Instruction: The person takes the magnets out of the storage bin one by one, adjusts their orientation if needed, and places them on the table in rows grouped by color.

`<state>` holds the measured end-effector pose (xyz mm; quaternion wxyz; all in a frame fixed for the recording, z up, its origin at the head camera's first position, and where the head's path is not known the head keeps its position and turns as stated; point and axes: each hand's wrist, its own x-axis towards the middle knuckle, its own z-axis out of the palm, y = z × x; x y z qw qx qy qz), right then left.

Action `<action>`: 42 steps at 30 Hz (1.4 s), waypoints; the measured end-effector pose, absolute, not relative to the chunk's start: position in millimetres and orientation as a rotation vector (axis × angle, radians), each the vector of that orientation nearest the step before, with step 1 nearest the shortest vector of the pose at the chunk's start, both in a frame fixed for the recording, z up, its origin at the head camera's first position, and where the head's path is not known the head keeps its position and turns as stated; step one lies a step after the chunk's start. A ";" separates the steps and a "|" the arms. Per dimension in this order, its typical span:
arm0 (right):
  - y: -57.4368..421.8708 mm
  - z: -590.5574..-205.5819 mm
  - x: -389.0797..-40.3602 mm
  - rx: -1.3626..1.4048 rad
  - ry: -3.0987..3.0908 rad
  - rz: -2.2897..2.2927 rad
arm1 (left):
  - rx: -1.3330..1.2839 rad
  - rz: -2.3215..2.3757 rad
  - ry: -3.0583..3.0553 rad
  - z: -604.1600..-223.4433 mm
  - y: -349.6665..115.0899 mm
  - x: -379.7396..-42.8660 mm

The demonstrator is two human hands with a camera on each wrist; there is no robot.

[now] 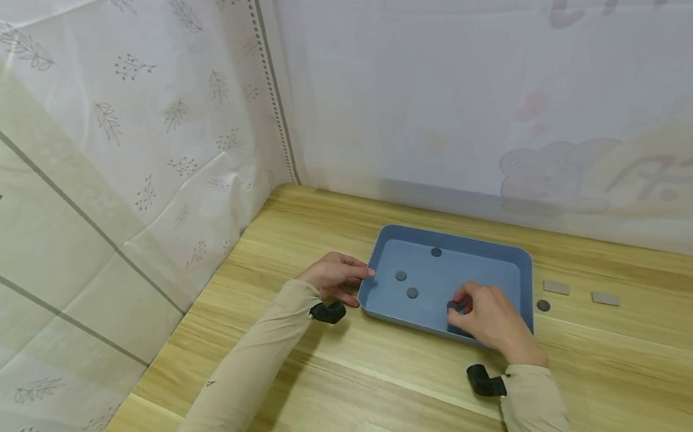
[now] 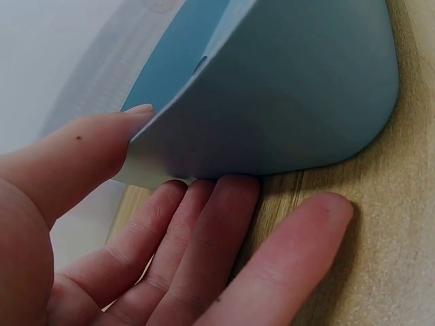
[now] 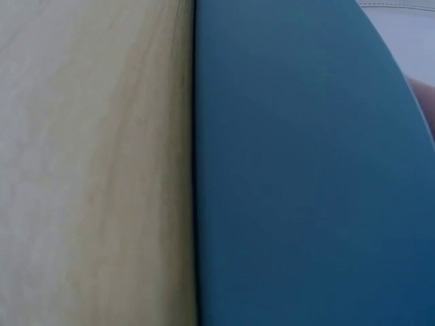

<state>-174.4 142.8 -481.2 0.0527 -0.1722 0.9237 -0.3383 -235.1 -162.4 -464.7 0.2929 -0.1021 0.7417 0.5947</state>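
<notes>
A blue rectangular tray lies on the wooden table. My left hand holds it at its left side: in the left wrist view the thumb is on the rim and several fingertips touch the outer wall low down. Over the right part of the tray, my right hand pinches a small dark round disc between thumb and fingers. Inside lie three more dark discs: one near the back wall, a left one and a middle one. In the right wrist view, the tray's wall hides the right hand's fingers.
Right of the tray, another dark disc lies on the wooden table. Behind it are two flat grey rectangular pieces, a nearer one and a farther one. Patterned cloth hangs behind the table and along its left.
</notes>
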 end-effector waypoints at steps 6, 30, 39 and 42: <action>146.9 -478.0 -170.5 -0.511 2.830 -1.040 | -0.271 1.578 1.980 -465.3 -162.2 -235.2; 171.4 -468.0 -153.1 -0.510 2.977 -1.165 | -0.272 1.595 1.989 -464.0 -160.9 -233.4; 183.8 -467.6 -150.1 -0.478 3.065 -1.122 | -0.272 1.600 1.987 -463.2 -160.3 -232.8; 188.9 -466.9 -149.0 -0.456 3.084 -1.104 | -0.268 1.601 1.987 -463.0 -160.3 -233.0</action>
